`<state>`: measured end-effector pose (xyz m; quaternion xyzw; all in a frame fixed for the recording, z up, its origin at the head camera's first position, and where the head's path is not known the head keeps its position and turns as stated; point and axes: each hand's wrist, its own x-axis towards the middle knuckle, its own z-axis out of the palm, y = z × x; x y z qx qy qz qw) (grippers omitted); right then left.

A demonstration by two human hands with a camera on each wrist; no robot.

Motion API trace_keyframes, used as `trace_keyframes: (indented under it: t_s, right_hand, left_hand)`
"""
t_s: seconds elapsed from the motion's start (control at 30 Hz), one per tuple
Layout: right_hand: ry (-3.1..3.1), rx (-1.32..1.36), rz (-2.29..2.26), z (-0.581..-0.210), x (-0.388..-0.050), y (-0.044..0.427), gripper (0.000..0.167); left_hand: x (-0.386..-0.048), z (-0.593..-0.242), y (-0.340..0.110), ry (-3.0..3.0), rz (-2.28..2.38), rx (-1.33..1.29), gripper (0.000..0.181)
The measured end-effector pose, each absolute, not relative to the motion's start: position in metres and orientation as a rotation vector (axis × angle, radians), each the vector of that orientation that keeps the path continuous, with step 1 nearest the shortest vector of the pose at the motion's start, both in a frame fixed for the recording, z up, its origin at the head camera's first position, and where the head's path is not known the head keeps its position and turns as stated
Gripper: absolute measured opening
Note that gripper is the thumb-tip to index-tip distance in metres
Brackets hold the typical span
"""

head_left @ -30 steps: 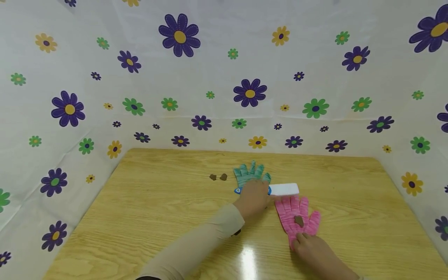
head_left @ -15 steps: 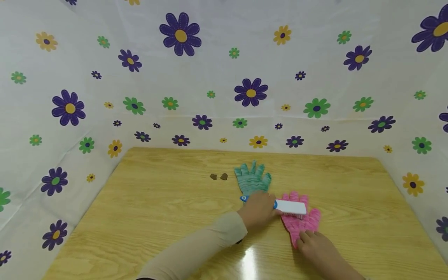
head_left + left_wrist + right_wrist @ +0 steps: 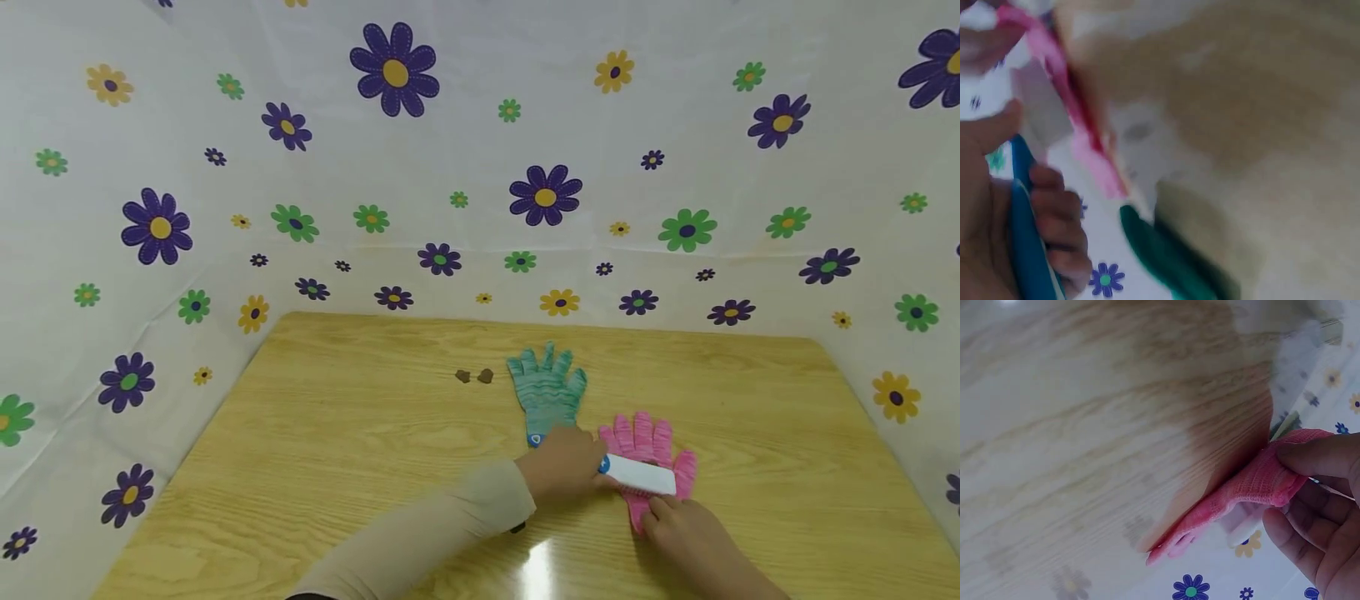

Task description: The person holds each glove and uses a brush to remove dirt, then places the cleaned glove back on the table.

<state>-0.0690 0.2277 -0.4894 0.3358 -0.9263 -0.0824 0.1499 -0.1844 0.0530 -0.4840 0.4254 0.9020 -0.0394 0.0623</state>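
Observation:
My left hand point(image 3: 564, 460) grips the blue handle of a scrubbing brush point(image 3: 639, 475) with a white head. Its bristles face down on the palm of a pink knit glove point(image 3: 642, 433), which lies on the table with its fingers pointing away. Mostly covered by the brush head is a brown patch on that glove. At the cuff, my right hand point(image 3: 686, 533) holds the pink glove; in the right wrist view thumb and fingers pinch the cuff's edge point(image 3: 1285, 487). Behind my left hand lies a green knit glove point(image 3: 551, 396), its cuff hidden.
Two small brown pieces point(image 3: 486, 376) lie left of the green glove on the wooden table point(image 3: 360, 433). A small dark thing point(image 3: 517, 527) peeks out beside the left sleeve. A white flowered sheet point(image 3: 465, 150) walls the table at the back and sides.
The brush has moved from the pink glove's fingertips down over its palm toward the cuff, covering most of the brown patch. My right hand stays holding the cuff.

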Motion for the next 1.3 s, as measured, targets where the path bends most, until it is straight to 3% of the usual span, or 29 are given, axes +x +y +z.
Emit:
trace_keyframes:
  t_s: [0.2, 0.6, 1.07, 1.3]
  right_hand:
    - [-2.539, 1.005, -0.230, -0.493, -0.069, 0.227, 0.022]
    - [-2.500, 1.077, -0.209, -0.499, -0.070, 0.225, 0.022]
    - [-2.737, 0.957, -0.236, -0.487, -0.069, 0.226, 0.016]
    - [-2.693, 0.995, -0.245, -0.487, -0.067, 0.225, 0.017]
  left_hand:
    - [-0.181, -0.488, 0.058, 2.817, -0.204, 1.249, 0.049]
    - [-0.204, -0.487, 0.065, 3.005, -0.288, 1.016, 0.047]
    - [-0.187, -0.473, 0.069, 2.783, -0.243, 1.325, 0.046]
    - [-0.190, -0.484, 0.067, 2.839, -0.242, 1.231, 0.046]
